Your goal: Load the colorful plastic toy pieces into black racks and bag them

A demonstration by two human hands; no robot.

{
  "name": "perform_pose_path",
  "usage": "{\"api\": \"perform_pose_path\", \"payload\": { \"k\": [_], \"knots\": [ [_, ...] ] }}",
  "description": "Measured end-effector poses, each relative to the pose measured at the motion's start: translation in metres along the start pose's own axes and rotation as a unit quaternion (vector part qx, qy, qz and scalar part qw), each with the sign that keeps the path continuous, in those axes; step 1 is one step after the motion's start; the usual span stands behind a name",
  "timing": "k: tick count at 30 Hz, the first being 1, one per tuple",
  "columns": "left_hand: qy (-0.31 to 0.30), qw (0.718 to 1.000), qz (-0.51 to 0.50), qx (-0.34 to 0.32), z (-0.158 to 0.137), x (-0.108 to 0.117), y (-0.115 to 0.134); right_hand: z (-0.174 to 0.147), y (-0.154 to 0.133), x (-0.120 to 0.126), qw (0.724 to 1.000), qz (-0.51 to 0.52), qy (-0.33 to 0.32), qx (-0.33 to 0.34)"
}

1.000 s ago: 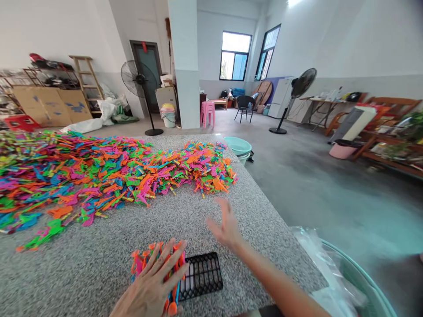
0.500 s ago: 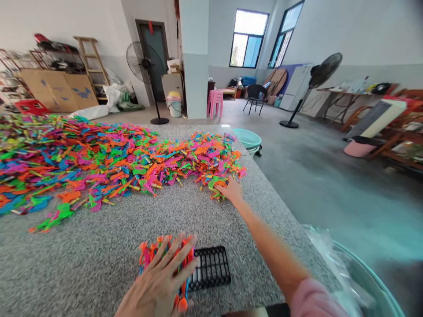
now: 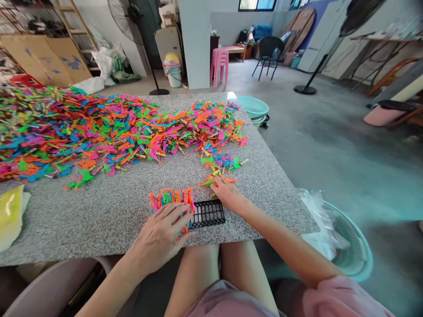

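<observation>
My left hand (image 3: 165,226) lies flat, fingers stretched out, over a row of small coloured plastic toys (image 3: 170,194) standing side by side in a black plastic rack (image 3: 211,212). The rack's right part, with bare slots, shows beyond my fingers. Just behind it my right hand (image 3: 228,193) has its fingers closed on a few loose green and orange plastic toys (image 3: 208,180), some shaped like little pistols. Part of what those fingers grip is hidden. A small loose cluster (image 3: 224,161) of the same toys lies slightly farther back.
A long heap of mixed plastic toys (image 3: 132,127) spreads over the speckled stone table (image 3: 109,220). A yellow packet (image 3: 11,215) lies at the left. Beside the right table edge stand a turquoise basket (image 3: 357,246) with clear plastic bags and a turquoise basin (image 3: 253,107).
My right hand has come from the heap's edge toward the rack, bringing several toys closer. My left hand stays on the row. The view has tilted down, showing my legs.
</observation>
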State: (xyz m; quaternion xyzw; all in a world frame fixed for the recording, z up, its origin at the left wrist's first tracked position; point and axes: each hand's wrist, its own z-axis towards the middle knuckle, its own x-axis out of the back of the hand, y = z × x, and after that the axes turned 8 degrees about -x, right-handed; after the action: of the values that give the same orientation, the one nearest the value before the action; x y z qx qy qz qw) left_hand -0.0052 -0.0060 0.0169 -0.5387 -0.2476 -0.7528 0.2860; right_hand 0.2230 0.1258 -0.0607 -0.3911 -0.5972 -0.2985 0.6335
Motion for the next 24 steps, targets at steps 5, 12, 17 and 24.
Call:
{"api": "perform_pose_path", "payload": {
  "k": [5, 12, 17, 24],
  "knots": [
    [-0.018, 1.000, -0.015, 0.016, -0.004, -0.003, -0.004, -0.028, 0.035, -0.015, 0.996, 0.060, 0.058, 0.019],
    [-0.074, 0.996, 0.029, -0.047, 0.010, -0.011, -0.014, -0.047, 0.032, -0.025, 0.932, 0.154, 0.128, -0.304],
    [-0.091, 0.995, 0.019, -0.020, 0.009, -0.018, -0.013, -0.043, 0.038, -0.029, 0.914, 0.177, 0.027, -0.364],
    [-0.107, 0.994, -0.031, 0.001, 0.011, -0.008, -0.016, -0.065, 0.049, -0.019, 0.910, 0.218, -0.010, -0.352]
  ]
}}
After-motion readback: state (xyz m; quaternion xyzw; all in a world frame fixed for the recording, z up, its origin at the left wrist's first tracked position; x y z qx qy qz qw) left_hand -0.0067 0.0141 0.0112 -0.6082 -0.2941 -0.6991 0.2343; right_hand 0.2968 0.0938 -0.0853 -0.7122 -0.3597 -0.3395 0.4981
